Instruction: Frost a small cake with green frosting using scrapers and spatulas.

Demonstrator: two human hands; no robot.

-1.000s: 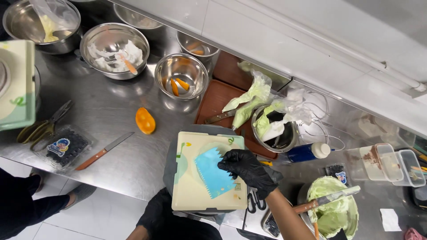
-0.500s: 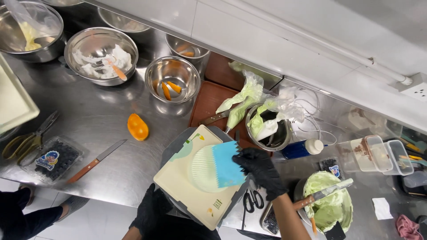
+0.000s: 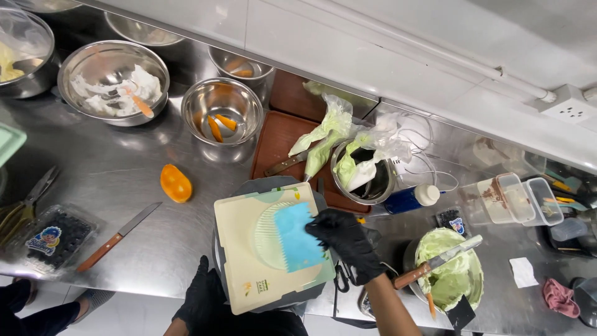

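Steel counter: toothed blue scraper

Bright, even overhead light glares off the steel counter; shadows are soft, edges slightly bowed.

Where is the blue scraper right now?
In the head view, the blue scraper lies against the pale green cake at lower centre, held by the black-gloved right hand.

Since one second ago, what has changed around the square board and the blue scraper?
The square cake board has turned on its stand, its corners now tilted. The right hand keeps the blue scraper on the green cake; the left hand stays below the board. The knife and orange piece lie unchanged.
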